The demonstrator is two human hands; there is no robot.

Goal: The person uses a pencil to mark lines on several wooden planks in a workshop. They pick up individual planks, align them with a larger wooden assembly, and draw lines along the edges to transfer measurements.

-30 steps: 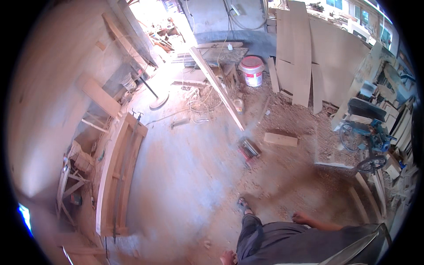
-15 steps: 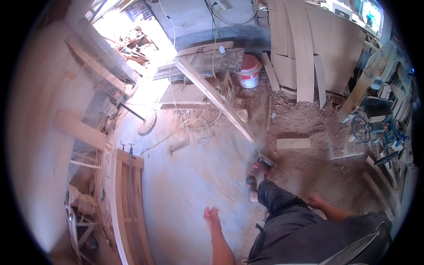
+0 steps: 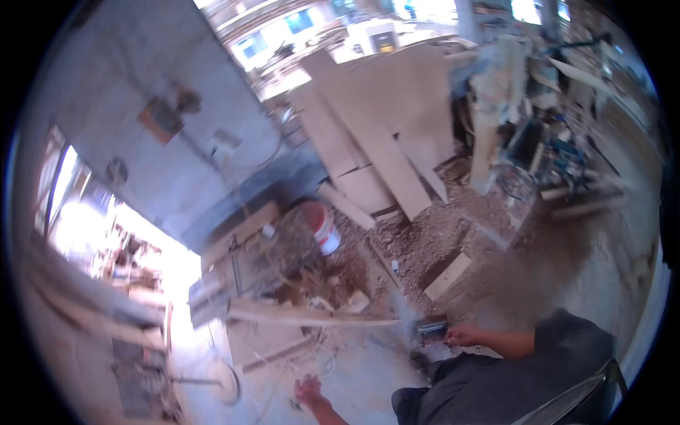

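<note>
My left hand (image 3: pixel 309 392) hangs low in front of me with its fingers apart and nothing in them. Farther right, my right hand (image 3: pixel 462 335) reaches inward beside a dark, boxy tool with some red on it (image 3: pixel 431 330), just above my foot. Blur hides whether those fingers touch or grip the tool. A long wooden beam (image 3: pixel 312 313) slants from the left, its near end close to the tool. Beyond the right hand a short pale board (image 3: pixel 448 276) lies on the sawdust.
A red and white bucket (image 3: pixel 325 230) stands by a low pile of boards (image 3: pixel 273 244). Tall sheets of wood (image 3: pixel 382 106) lean at the back. Scrap and tools (image 3: pixel 545 152) clutter the right. A round-based stand (image 3: pixel 224 382) is at lower left, with a bright doorway (image 3: pixel 127 248) beyond.
My view has swung to the right, and everything is tilted and blurred. My right hand has moved forward, close to the dark tool. My left hand's fingers have spread.
</note>
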